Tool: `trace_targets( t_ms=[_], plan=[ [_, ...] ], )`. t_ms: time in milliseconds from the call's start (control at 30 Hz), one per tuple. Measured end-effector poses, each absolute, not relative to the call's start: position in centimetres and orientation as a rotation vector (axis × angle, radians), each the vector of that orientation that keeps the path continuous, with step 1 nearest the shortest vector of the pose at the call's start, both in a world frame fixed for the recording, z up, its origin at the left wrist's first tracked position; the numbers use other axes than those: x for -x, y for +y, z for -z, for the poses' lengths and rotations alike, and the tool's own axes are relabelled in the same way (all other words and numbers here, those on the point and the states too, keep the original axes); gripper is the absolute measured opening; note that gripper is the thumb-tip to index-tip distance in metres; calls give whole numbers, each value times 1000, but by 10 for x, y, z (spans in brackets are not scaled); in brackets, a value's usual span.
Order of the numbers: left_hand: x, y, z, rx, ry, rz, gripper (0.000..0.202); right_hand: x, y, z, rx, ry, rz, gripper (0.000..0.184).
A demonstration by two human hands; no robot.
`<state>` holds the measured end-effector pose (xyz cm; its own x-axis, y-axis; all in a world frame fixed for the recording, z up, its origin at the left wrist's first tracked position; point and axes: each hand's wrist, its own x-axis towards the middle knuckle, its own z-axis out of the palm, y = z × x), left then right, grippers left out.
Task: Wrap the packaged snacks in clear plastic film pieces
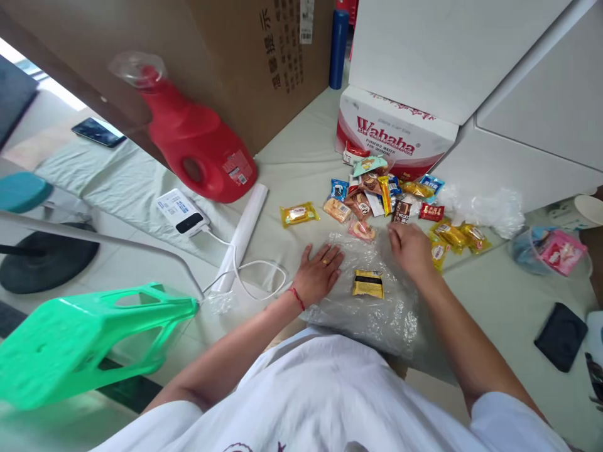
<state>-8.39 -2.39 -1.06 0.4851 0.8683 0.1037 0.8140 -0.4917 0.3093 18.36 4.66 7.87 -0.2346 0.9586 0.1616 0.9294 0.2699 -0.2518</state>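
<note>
My left hand (pixel 318 271) lies flat with fingers spread on the left edge of a clear plastic bag (pixel 377 314) spread on the floor. A yellow and black snack packet (pixel 368 284) rests in or on that bag. My right hand (pixel 411 248) hovers at the bag's far right edge, fingers curled and reaching toward a pile of several wrapped snacks (pixel 377 198); what its fingers hold, if anything, is hidden. A pink packet (pixel 362 231) lies just beyond the bag. A yellow packet (pixel 298 214) lies apart to the left.
A Wahaha box (pixel 396 135) stands behind the snacks. A red detergent jug (pixel 198 141), power bank (pixel 181 212) with cable, and rolled white paper (pixel 242 235) lie left. A green stool (pixel 89 339) is near left. A black wallet (pixel 560 336) and pink-filled container (pixel 551 251) sit right.
</note>
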Motion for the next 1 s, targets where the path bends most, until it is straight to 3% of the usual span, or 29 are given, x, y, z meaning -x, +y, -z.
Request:
trace_targets(
  t_ms=[300,567,733,833,900,1000],
  plan=[
    [85,-24,6,-2489,1438,-352,48,-68,138,-58,1716,-2627,-172,50],
    [87,-21,7,-2440,1409,-404,48,-184,39,-104,1336,-2365,-348,60],
    [90,-16,9,-2409,1368,-405,48,-200,-34,-69,1302,-2506,-531,52],
    [97,-14,5,-2362,1394,-496,42,-201,-42,-48,1340,-2568,-579,61],
    [100,-11,-1,-2304,1475,-657,36,-206,-33,-50,1293,-2550,-608,70],
    [96,4,-11,-2233,1624,-875,37,-215,-5,-62,1351,-2447,-459,68]
  ],
)
